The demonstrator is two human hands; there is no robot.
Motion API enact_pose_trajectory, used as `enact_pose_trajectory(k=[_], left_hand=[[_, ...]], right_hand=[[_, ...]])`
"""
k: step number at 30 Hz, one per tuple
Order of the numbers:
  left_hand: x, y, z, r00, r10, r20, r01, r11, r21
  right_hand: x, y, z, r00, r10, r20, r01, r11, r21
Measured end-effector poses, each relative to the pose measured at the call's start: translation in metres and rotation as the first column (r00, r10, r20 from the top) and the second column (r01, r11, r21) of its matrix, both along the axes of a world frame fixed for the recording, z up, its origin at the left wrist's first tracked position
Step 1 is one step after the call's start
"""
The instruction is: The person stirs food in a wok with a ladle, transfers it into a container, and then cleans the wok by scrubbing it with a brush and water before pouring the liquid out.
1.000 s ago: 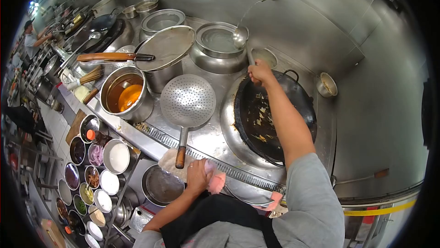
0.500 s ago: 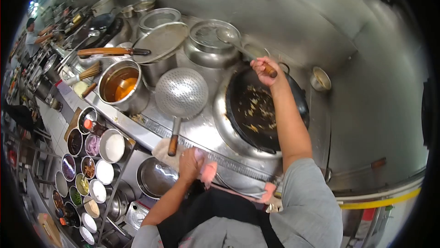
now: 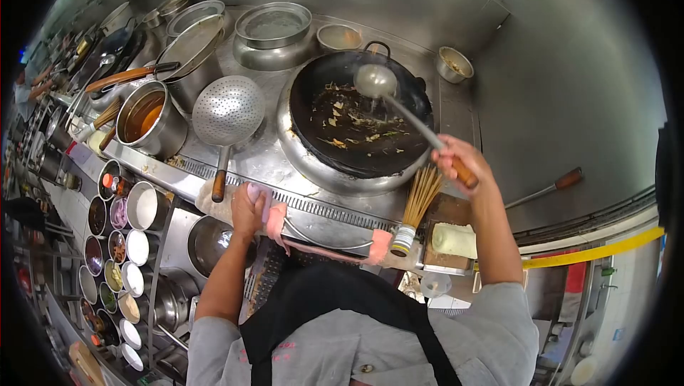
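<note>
The black wok sat in its burner ring, scraps stuck to its floor, with the perforated skimmer just left of it. You had the ladle over the wok: bowl at the far side, shaft running near and right down to your right hand, fist closed round the wooden grip. Your left hand lay curled on the pink cloth at the counter's near edge, well left of the ladle. The bamboo brush stood just beside your right wrist.
</note>
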State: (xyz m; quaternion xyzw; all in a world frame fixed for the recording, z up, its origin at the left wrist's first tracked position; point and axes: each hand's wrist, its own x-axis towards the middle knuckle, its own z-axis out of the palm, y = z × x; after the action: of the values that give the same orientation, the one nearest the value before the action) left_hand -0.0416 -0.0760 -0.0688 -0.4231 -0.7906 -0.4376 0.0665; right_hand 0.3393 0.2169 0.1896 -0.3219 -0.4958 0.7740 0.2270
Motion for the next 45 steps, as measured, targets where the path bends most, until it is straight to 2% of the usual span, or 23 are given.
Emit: enact_pose_trajectory(k=[1,3,4,8,10,11,12,16,17,19,20,23,24,27,32,36,39,41,43,45], left_hand=[[0.001,0.0,0.003,1.0,0.005,0.004,-0.005,1.0,-0.007],[-0.002,0.002,-0.004,1.0,0.022,0.001,-0.022,0.999,-0.041],[-0.005,0.003,-0.009,1.0,0.027,0.002,-0.027,0.999,-0.047],[-0.006,0.004,-0.018,0.997,0.045,-0.056,-0.046,0.999,-0.003],[-0.002,0.004,-0.015,0.999,0.041,-0.029,-0.041,0.999,-0.002],[-0.002,0.005,-0.01,0.999,0.041,-0.019,-0.041,0.999,0.004],[-0.001,0.004,-0.006,0.999,0.04,-0.015,-0.04,0.999,0.014],[0.002,0.003,-0.002,0.999,0.038,-0.025,-0.038,0.999,0.017],[0.001,0.004,-0.002,0.999,0.038,-0.037,-0.037,0.999,0.01],[-0.005,0.002,0.003,0.997,-0.036,0.075,0.041,0.997,-0.064],[-0.009,-0.002,0.007,0.989,-0.064,0.131,0.077,0.992,-0.099],[0.001,-0.005,0.022,0.998,0.008,0.065,-0.007,1.0,-0.014],[0.003,-0.007,0.029,0.996,-0.007,0.086,0.01,1.0,-0.029],[-0.001,-0.006,0.022,0.995,-0.006,-0.095,-0.004,0.994,-0.108],[-0.001,-0.006,0.026,0.999,-0.033,0.022,0.036,0.988,-0.152],[-0.003,-0.017,0.035,0.991,-0.028,0.132,0.033,0.999,-0.035],[0.0,-0.03,0.061,1.0,0.016,0.017,-0.017,0.996,0.088],[0.002,-0.038,0.08,0.998,0.029,0.053,-0.035,0.993,0.111],[0.001,-0.047,0.088,0.993,0.015,0.119,-0.032,0.99,0.138],[0.0,-0.053,0.094,0.993,0.014,0.113,-0.028,0.992,0.121]], right_hand=[[0.014,-0.008,-0.011,0.999,-0.009,0.031,0.009,1.0,0.019],[0.025,-0.035,-0.015,0.998,-0.062,0.027,0.064,0.991,-0.114],[0.027,-0.039,-0.019,0.999,-0.035,-0.028,0.029,0.98,-0.194],[0.012,-0.016,-0.083,0.956,0.004,-0.293,-0.098,0.947,-0.306],[-0.003,-0.031,-0.105,0.948,-0.09,-0.305,0.001,0.96,-0.278],[-0.01,-0.043,-0.109,0.94,-0.131,-0.316,0.047,0.964,-0.26],[-0.009,-0.056,-0.108,0.966,-0.148,-0.214,0.106,0.975,-0.194],[0.007,-0.07,-0.073,0.993,-0.116,-0.032,0.115,0.992,-0.051],[0.009,-0.06,-0.076,0.996,-0.082,-0.024,0.082,0.997,0.007],[0.0,-0.044,-0.08,1.0,-0.003,-0.008,0.004,0.992,0.13],[-0.007,-0.042,-0.078,1.0,-0.021,0.0,0.021,0.987,0.16],[-0.028,-0.041,-0.053,0.998,-0.046,-0.035,0.051,0.985,0.167],[-0.035,-0.038,-0.047,0.998,-0.055,-0.03,0.06,0.982,0.181],[-0.066,-0.028,-0.027,0.998,-0.036,-0.059,0.047,0.979,0.198],[-0.144,-0.006,0.0,0.997,0.009,-0.08,0.013,0.964,0.265],[-0.227,0.028,0.007,0.996,0.08,-0.041,-0.062,0.939,0.338],[-0.294,0.041,0.016,0.998,0.048,0.026,-0.055,0.893,0.446],[-0.34,0.052,0.015,0.994,0.016,0.105,-0.071,0.842,0.535],[-0.386,0.062,0.004,0.977,-0.083,0.198,-0.076,0.73,0.679],[-0.425,0.076,-0.008,0.946,-0.156,0.283,-0.125,0.631,0.765]])
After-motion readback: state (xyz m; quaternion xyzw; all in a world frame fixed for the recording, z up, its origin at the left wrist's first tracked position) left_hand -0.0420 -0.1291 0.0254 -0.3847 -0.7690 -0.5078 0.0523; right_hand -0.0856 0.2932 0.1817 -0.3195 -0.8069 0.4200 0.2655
